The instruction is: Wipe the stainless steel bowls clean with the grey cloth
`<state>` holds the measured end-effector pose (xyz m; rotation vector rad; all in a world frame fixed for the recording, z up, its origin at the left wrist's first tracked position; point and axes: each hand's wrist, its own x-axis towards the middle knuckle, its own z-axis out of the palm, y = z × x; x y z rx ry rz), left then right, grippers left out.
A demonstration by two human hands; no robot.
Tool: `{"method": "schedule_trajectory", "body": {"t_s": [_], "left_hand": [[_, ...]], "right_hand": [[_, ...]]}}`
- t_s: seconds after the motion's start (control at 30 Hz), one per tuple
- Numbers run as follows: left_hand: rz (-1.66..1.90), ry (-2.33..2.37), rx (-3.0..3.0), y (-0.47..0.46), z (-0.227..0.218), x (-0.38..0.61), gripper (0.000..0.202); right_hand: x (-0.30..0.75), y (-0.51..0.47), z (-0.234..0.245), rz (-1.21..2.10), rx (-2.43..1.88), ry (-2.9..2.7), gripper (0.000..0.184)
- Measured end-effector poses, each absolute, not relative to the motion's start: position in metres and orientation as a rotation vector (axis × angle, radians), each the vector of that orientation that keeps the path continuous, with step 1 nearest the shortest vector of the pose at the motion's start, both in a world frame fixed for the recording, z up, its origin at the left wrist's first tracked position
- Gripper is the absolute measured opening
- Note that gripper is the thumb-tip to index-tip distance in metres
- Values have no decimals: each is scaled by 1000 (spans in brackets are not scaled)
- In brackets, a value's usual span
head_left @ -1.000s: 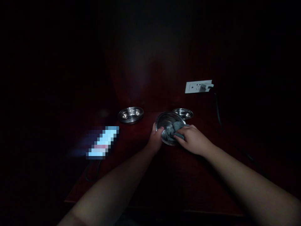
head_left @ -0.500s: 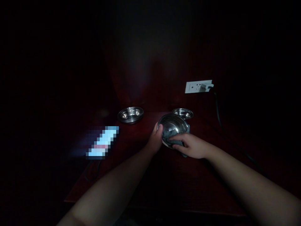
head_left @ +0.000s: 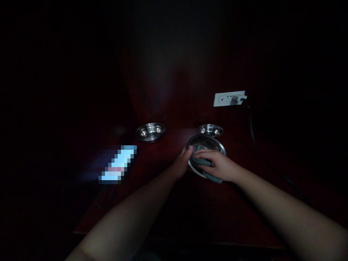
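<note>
The room is very dark. A steel bowl (head_left: pixel 210 143) is tilted toward me over a dark red table (head_left: pixel 217 214). My left hand (head_left: pixel 181 163) grips the bowl's left rim with the thumb over the edge. My right hand (head_left: pixel 217 165) is closed on a grey cloth (head_left: pixel 210 175) and presses it against the bowl's near inner side. Part of the cloth hangs below my right hand.
Two more steel bowls stand at the back, one on the left (head_left: pixel 150 131) and a smaller-looking one on the right (head_left: pixel 210 129). A lit, blurred-out screen (head_left: pixel 118 165) lies at the left. A white wall socket (head_left: pixel 228 98) holds a plug with a dark cable (head_left: pixel 251 127) running down.
The bowl has shifted slightly right and turned to lie flatter. My right hand with the cloth has slid from the bowl's right side to its near-left inside.
</note>
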<state>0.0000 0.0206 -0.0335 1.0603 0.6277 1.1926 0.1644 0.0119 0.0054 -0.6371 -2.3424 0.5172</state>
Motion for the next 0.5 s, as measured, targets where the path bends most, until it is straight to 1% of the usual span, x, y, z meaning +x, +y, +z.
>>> {"method": "schedule_trajectory", "body": {"t_s": [0.13, 0.33, 0.5], "left_hand": [[1087, 603, 1113, 15, -30, -1, 59], [982, 666, 1085, 10, -24, -4, 65], [928, 708, 1112, 11, -22, -5, 78]], "right_hand": [[163, 11, 8, 402, -635, -2314, 28], [166, 14, 3, 236, -829, -2283, 32], [166, 14, 3, 111, -985, -2287, 32]]}}
